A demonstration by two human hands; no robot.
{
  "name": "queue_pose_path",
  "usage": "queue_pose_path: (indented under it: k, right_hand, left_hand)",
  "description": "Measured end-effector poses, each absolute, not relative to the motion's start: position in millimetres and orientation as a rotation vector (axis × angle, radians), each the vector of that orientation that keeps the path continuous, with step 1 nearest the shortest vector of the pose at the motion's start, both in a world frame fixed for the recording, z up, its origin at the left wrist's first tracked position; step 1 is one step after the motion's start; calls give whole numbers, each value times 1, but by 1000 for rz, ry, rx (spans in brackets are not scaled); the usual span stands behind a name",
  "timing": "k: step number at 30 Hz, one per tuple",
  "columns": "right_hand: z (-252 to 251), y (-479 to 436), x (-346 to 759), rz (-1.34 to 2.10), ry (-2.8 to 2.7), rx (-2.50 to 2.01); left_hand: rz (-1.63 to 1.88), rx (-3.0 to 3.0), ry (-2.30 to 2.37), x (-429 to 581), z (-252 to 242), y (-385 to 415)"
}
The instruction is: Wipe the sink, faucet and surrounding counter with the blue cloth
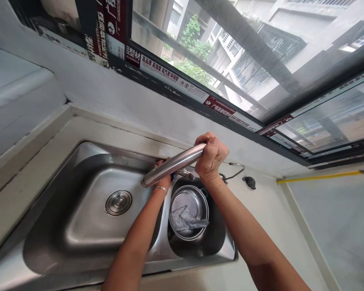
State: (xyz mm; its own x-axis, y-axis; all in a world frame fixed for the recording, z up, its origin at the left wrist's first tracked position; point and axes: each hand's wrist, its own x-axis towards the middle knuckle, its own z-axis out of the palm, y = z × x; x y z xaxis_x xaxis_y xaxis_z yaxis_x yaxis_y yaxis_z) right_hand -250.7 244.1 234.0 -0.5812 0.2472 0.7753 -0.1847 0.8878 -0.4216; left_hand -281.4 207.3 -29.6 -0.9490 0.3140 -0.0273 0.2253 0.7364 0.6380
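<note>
My right hand [210, 155] is closed around the upper bend of a steel faucet [176, 163], whose thick spout slants down to the left over the sink. Behind the spout, low by the faucet's base, is my left hand [162, 178], with a bracelet at the wrist. Its fingers look curled, but the spout covers most of them. A bit of something blue [172, 176] shows beside it, too small to name. The faucet handle [185, 173] sticks out to the right of that. The left sink basin [87, 226] below has a round drain strainer [119, 202].
A metal pot with a perforated insert [185, 202] stands in the right basin [214, 242], with a crumpled grey mesh cloth [188, 220] in it. On the counter [261, 210] lie a dark scourer [249, 182] and a bent metal hook [238, 165]. A window frame [182, 95] and a yellow pipe [318, 177] run behind.
</note>
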Motion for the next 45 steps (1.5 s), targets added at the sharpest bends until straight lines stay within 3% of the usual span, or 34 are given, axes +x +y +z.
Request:
queue_pose_path:
  k: [18, 28, 34, 40, 45]
  right_hand:
    - [234, 251, -244, 599, -2134, -75]
    - [233, 252, -246, 618, -2103, -44]
    - [231, 251, -245, 598, -2081, -34]
    - [229, 250, -246, 584, -2102, -87]
    - [228, 248, -247, 566, -2104, -106]
  left_hand:
    - [701, 826, 2694, -177, -7, 166]
    - [1631, -141, 2285, -209, -21, 136]
    - [2200, -87, 2194, -227, 6, 178]
    - [1946, 569, 2303, -244, -22, 206]
    - [1923, 646, 2297, -258, -28, 213]
